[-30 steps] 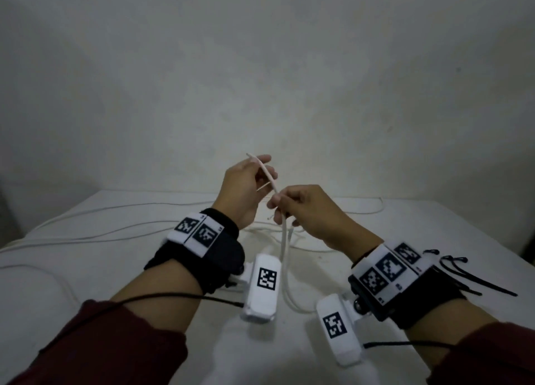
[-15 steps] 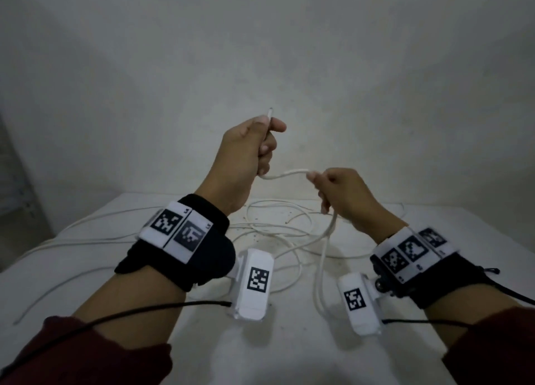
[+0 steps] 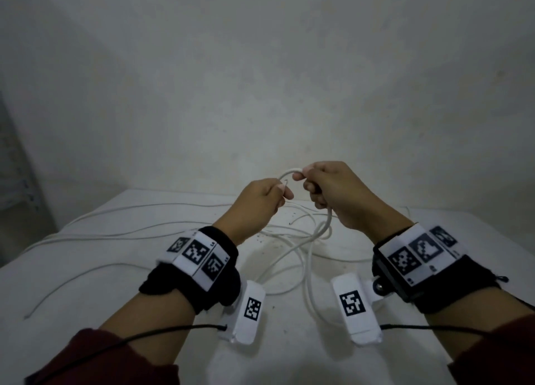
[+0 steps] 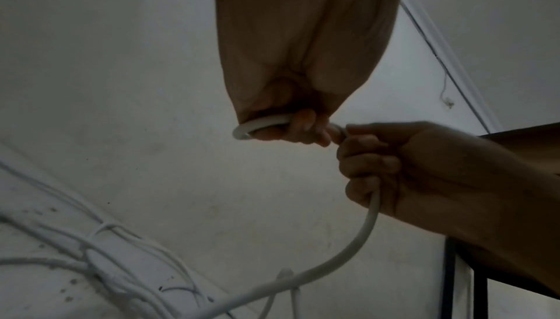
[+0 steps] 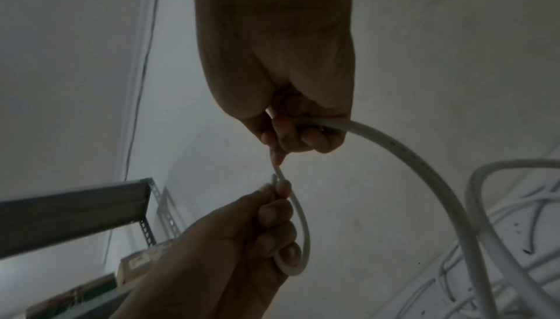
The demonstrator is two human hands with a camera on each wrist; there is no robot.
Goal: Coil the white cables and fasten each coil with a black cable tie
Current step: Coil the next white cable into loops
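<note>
Both hands are raised above the table and hold one thick white cable [image 3: 314,234]. My left hand [image 3: 267,195] pinches the cable's free end, with a small loop [image 4: 260,124] bent round its fingers. My right hand [image 3: 317,186] grips the same cable [image 5: 394,147] just past that loop, fingers curled round it. From the right fist the cable [image 4: 357,240] hangs down to a loose tangle of white cables [image 3: 292,239] on the table. No black cable tie shows in these views.
The white table [image 3: 86,297] carries several thin white cables [image 3: 95,234] running off to the left. A plain wall [image 3: 260,80] stands behind. A metal shelf frame [image 5: 75,204] with boxes appears in the right wrist view.
My left hand has come down and met the right hand, bending the cable end into a small loop. The right hand has risen slightly and still grips the cable.
</note>
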